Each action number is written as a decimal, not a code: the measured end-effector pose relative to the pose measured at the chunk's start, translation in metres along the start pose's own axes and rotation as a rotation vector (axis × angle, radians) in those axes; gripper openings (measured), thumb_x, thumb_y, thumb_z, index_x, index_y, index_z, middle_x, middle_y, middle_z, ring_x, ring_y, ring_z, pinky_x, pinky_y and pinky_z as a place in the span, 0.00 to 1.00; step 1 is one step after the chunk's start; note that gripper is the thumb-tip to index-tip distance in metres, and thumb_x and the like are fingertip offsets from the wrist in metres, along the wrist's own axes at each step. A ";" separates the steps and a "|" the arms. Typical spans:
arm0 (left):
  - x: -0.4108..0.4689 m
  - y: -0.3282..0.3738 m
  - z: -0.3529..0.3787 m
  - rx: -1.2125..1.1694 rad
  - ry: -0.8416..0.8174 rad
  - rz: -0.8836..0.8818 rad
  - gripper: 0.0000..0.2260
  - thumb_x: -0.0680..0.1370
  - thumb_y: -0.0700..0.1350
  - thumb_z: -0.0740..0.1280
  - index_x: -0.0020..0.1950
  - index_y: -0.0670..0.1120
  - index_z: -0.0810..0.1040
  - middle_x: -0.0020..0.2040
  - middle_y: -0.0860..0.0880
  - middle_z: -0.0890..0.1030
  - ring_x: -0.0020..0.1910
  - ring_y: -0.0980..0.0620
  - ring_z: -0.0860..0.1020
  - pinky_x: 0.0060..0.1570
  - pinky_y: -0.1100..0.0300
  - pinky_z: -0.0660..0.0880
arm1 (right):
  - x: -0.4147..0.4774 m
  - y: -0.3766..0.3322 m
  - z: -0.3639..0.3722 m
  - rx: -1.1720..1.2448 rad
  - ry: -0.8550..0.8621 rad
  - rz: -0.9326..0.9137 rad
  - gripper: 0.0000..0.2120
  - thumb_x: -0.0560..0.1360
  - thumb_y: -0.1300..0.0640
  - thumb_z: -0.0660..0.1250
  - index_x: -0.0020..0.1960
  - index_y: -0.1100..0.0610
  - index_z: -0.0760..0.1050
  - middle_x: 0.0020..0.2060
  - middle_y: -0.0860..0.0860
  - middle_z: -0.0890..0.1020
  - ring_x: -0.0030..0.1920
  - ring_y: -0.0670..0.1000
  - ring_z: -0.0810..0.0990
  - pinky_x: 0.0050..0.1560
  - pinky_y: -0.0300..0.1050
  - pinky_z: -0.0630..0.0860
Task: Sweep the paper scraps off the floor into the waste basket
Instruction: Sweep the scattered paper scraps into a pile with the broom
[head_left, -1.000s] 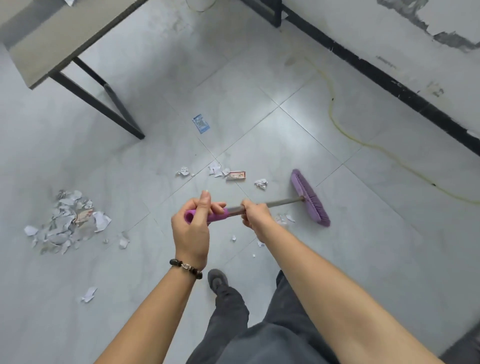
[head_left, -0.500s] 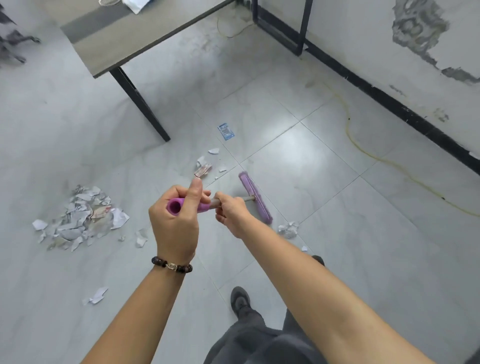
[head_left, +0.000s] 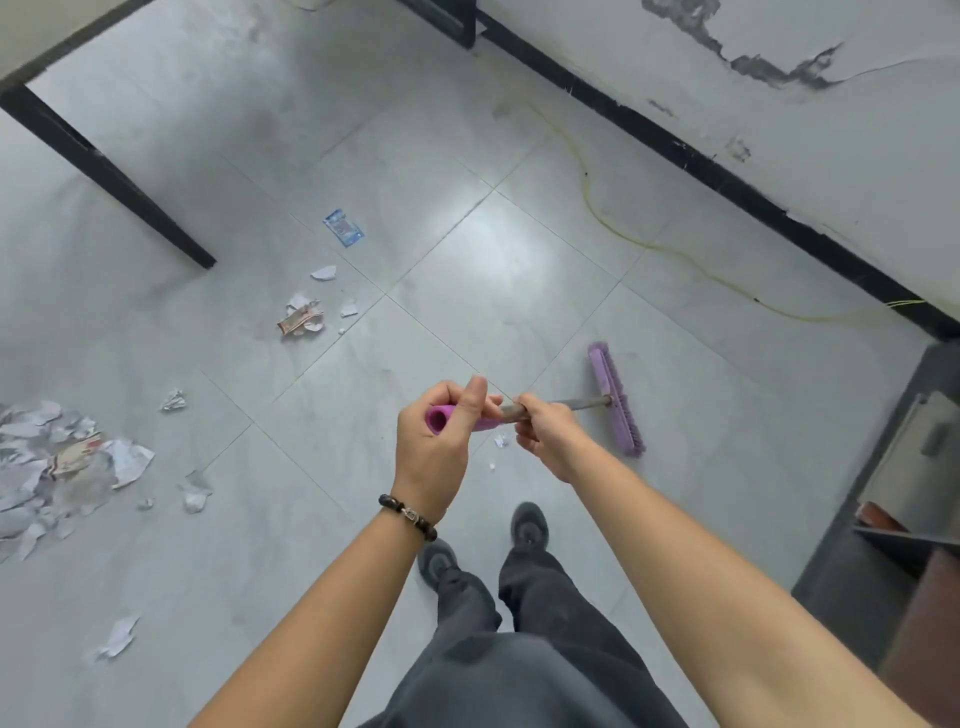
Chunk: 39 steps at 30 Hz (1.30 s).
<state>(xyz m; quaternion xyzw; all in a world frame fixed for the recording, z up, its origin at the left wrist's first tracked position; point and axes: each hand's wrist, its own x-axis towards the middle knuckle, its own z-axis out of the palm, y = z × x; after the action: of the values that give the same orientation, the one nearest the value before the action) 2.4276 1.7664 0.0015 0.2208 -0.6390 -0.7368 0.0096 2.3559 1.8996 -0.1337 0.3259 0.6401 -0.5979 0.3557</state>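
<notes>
A: Left hand (head_left: 434, 449)?
B: Wrapped tight round the purple grip end of the purple push broom (head_left: 615, 397), thumb laid along the top; dark beaded bracelet (head_left: 408, 515) at the wrist.
A: Right hand (head_left: 548, 434)?
B: Closed on the grey metal shaft just beyond the grip, almost touching the left.
A: Broom head?
B: Down on the grey tiled floor (head_left: 493, 260), out to the right, bristles toward the feet.
A: Scraps?
B: Big heap of torn white paper scraps (head_left: 49, 467) at the floor's left edge. Smaller crumpled cluster (head_left: 304, 317) near the black table leg (head_left: 104, 171). Blue packet (head_left: 343, 227) beyond it. 2 tiny bits (head_left: 500, 441) under the hands.
A: Basket?
B: Cannot tell from this view.
</notes>
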 end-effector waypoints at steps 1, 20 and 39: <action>-0.001 -0.007 0.004 0.027 -0.010 -0.019 0.16 0.80 0.44 0.65 0.36 0.38 0.78 0.37 0.40 0.83 0.47 0.46 0.84 0.49 0.61 0.78 | 0.004 0.009 -0.006 0.003 0.011 0.023 0.08 0.75 0.56 0.64 0.51 0.60 0.74 0.32 0.50 0.70 0.30 0.46 0.69 0.38 0.39 0.75; -0.008 0.056 -0.043 -0.003 0.488 0.165 0.17 0.78 0.42 0.67 0.28 0.47 0.75 0.27 0.45 0.77 0.35 0.40 0.80 0.45 0.46 0.79 | -0.048 -0.017 0.102 -0.005 -0.295 0.109 0.14 0.70 0.49 0.63 0.51 0.55 0.67 0.31 0.50 0.66 0.28 0.48 0.64 0.44 0.45 0.68; 0.004 0.013 -0.230 -0.042 0.303 0.086 0.14 0.76 0.42 0.66 0.33 0.39 0.68 0.28 0.42 0.70 0.32 0.45 0.74 0.47 0.51 0.80 | -0.045 0.046 0.240 -0.834 -0.218 -0.232 0.21 0.84 0.47 0.44 0.73 0.50 0.63 0.67 0.55 0.68 0.67 0.60 0.69 0.66 0.53 0.62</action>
<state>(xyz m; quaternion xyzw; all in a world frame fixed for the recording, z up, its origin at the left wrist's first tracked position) 2.4982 1.5474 -0.0068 0.3014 -0.6237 -0.7071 0.1420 2.4346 1.6644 -0.1278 0.0159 0.8176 -0.3554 0.4527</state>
